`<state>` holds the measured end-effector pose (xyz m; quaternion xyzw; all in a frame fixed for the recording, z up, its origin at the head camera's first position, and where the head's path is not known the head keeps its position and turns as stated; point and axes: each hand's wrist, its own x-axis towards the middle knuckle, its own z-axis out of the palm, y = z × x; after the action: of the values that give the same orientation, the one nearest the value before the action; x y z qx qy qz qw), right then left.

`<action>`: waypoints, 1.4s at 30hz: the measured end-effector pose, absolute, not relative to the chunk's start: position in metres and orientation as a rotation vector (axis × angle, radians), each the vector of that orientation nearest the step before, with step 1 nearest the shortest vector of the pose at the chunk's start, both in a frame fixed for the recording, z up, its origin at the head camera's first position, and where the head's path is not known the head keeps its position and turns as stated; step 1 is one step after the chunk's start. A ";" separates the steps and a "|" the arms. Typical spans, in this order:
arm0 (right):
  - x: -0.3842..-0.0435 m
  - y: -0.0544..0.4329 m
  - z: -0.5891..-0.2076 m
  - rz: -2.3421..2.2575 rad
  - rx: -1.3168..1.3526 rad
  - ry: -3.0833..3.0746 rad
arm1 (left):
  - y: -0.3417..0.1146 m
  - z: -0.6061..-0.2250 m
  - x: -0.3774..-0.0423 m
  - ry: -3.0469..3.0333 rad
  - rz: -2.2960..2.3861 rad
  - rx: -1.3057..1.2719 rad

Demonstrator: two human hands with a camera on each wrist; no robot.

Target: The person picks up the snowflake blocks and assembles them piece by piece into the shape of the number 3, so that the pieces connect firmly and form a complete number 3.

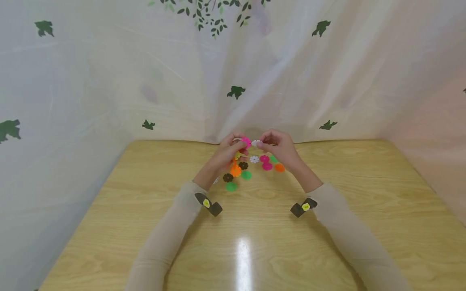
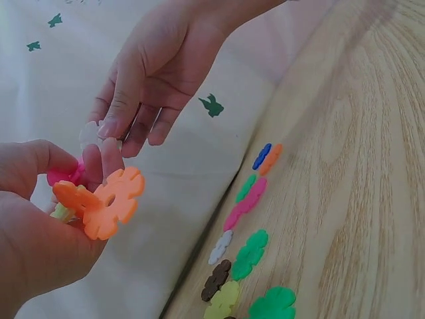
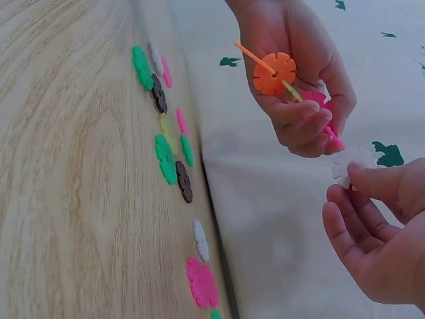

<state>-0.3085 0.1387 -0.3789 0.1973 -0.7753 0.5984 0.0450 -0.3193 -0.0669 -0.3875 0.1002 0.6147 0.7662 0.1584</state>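
My left hand (image 1: 226, 153) grips a joined string of notched plastic flower discs. In the left wrist view an orange disc (image 2: 123, 199) sticks out of it, slotted crosswise into a second orange one, with a yellow disc (image 2: 62, 212) behind. The string's pink disc (image 3: 313, 100) is between the left fingers. My right hand (image 1: 283, 146) pinches a white flower disc (image 3: 344, 165) between thumb and fingers. This white disc is at the pink end of the string; whether they touch, I cannot tell.
Loose flower discs lie on the wooden table (image 1: 247, 226) below the hands: green (image 1: 231, 186), brown (image 1: 228, 178), white (image 1: 254, 159), pink (image 1: 267, 166) and orange (image 1: 279, 167) among them. A pale curtain (image 1: 182, 101) with green bird shapes hangs behind the table's far edge.
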 end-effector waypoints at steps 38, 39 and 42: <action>-0.305 0.138 -0.382 1.835 0.724 -2.174 | -0.063 -0.383 -0.311 1.736 2.227 0.400; -0.304 0.138 -0.381 1.820 0.723 -2.181 | -0.062 -0.383 -0.311 1.737 2.228 0.409; -0.304 0.138 -0.379 1.790 0.724 -2.212 | -0.061 -0.384 -0.312 1.748 2.223 0.423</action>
<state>-0.3043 0.1383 -0.3786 0.2454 -0.7494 0.6063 0.1026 -0.3117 -0.0611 -0.3844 0.1464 0.6052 0.7697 0.1407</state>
